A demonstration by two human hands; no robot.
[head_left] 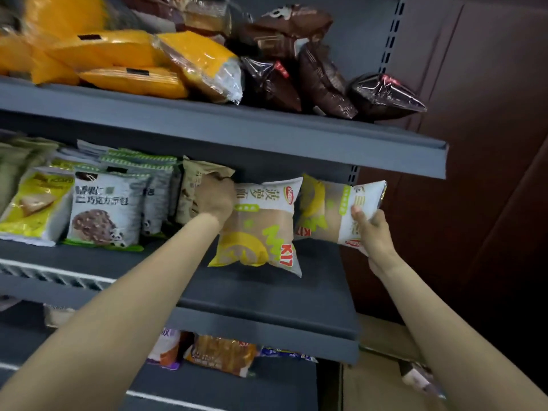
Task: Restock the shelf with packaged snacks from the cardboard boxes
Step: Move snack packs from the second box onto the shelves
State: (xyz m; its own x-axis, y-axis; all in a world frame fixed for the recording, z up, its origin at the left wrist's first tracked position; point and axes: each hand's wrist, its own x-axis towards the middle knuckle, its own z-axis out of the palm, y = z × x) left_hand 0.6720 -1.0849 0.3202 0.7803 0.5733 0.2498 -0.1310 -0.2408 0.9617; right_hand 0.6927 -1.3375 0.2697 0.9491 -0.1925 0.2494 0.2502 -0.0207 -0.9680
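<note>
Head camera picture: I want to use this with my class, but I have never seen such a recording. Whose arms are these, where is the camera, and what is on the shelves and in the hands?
There is no machine here. A person wears one wide-angle camera on the head, so you look along their two bare arms at a grey shop shelf unit.

The left hand grips the upper corner of a white and yellow snack packet standing on the middle shelf. The right hand holds a second, matching packet by its end, just right of the first.

Further left on that shelf stand white packets with a chocolate bun picture. The top shelf carries orange packets and dark brown packets. More packets lie on the shelf below. A cardboard box sits at lower right.
</note>
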